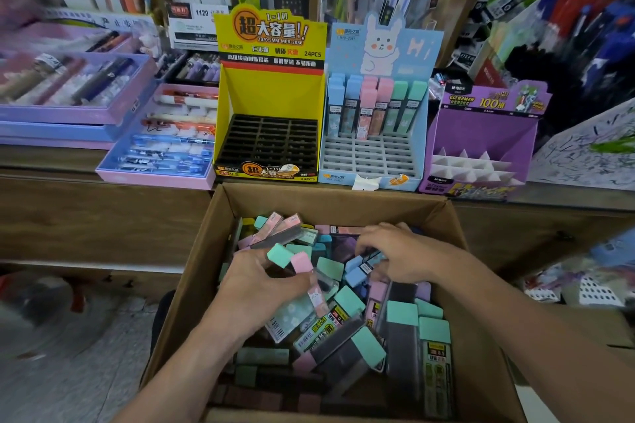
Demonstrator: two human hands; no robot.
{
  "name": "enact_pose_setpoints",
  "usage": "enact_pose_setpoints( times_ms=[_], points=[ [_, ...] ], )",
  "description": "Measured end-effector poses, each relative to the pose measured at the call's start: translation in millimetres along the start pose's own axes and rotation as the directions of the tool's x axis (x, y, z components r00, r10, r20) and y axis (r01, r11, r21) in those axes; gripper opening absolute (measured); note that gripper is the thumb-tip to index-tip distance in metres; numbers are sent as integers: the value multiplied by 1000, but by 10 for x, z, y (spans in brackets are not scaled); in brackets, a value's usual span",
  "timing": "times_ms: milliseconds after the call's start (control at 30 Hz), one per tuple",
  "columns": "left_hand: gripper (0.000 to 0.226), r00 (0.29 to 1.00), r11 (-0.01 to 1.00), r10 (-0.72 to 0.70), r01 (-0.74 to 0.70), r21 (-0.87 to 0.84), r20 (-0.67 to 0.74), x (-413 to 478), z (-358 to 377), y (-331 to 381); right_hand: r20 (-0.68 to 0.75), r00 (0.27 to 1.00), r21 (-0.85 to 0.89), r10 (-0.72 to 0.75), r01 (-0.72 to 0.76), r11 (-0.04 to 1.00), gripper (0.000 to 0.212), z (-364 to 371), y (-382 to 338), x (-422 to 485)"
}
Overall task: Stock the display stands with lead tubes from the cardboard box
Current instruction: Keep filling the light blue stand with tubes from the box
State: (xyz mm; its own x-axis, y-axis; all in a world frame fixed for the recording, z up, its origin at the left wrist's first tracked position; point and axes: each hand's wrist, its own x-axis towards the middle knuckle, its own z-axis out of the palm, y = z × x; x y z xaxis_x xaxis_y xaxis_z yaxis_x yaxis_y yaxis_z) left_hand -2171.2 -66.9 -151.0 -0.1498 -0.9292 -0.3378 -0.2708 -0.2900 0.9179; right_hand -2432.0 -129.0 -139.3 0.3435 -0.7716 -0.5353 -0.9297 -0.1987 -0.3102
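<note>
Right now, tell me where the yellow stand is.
In the head view, the yellow stand is left of centre, between the pen tray on its left and the blue stand on its right, just behind the box.

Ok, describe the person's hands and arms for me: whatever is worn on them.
The left hand and right hand are bare: no gloves, and no ring or watch shows. The left forearm and right forearm are uncovered to the frame edge, so no sleeve is in view.
</note>
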Motion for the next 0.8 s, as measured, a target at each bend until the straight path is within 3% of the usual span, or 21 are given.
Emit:
enact_pose_setpoints(
  times_ms=[167, 300, 467, 633, 800],
  points=[
    [29, 998, 993, 7, 0, -119, 56, -9, 21, 28, -32, 999, 48, 8, -7, 999, 41, 59, 20, 29],
    [26, 999, 973, -1, 13, -229, 52, 25, 39, 6, -28, 1000, 67, -13, 15, 998, 35, 102, 16, 51],
    [28, 1000, 978, -21, 17, -208, -19, 52, 19, -36, -42, 998, 53, -46, 48, 997, 28, 143, 2, 115],
    [24, 999, 995, -7, 3, -104, -40, 46, 37, -40, -107, 993, 271, -42, 70, 960, 28, 83, 8, 129],
    [30, 997, 978, -73, 75, -194, 17, 49, 50, -41, -308, 951, 445, -17, 159, 881, 22, -73, -108, 71]
  ],
)
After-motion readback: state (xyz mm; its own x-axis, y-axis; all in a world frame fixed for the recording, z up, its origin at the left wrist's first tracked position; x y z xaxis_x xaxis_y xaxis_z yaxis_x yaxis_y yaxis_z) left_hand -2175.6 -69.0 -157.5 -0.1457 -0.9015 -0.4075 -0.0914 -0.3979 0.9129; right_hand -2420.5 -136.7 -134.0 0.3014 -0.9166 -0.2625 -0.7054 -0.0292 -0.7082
